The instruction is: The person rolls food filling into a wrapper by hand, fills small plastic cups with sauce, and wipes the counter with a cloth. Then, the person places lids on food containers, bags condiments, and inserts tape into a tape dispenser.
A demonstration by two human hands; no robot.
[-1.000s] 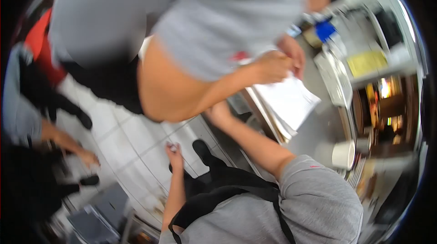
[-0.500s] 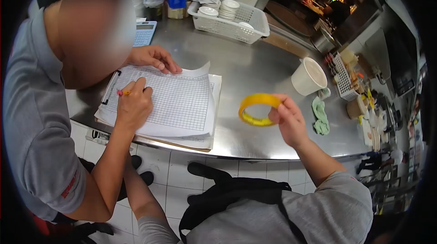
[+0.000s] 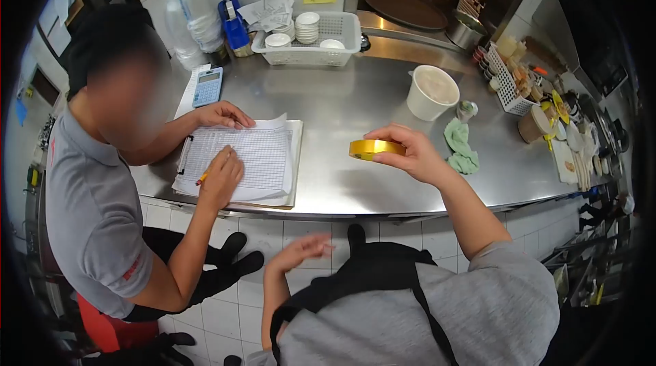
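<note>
My right hand [image 3: 403, 151] pinches a roll of yellow tape [image 3: 369, 149] at its right side, thumb below and fingers above. Held above the steel counter, the ring is seen nearly edge-on. In front of the counter's near edge, over the tiled floor, my left hand [image 3: 306, 250] is slightly blurred, its fingers stretched out with nothing visible in them. To the left, a co-worker's hand [image 3: 222, 176] holds a pencil [image 3: 203, 178] over a gridded paper sheet [image 3: 256, 161] on a clipboard. The co-worker's other hand [image 3: 225, 114] rests at the sheet's top edge.
On the counter [image 3: 335, 106] are a blue calculator [image 3: 208, 87], a white basket [image 3: 311, 57] with small dishes, a white tub [image 3: 432, 94] and a green cloth [image 3: 461, 147]. Another basket [image 3: 509, 86] stands to the right. The co-worker is close on my left.
The tape roll has turned from showing its open ring to nearly edge-on in my right hand. My left hand has come up into view. The co-worker's head has lifted away from the papers.
</note>
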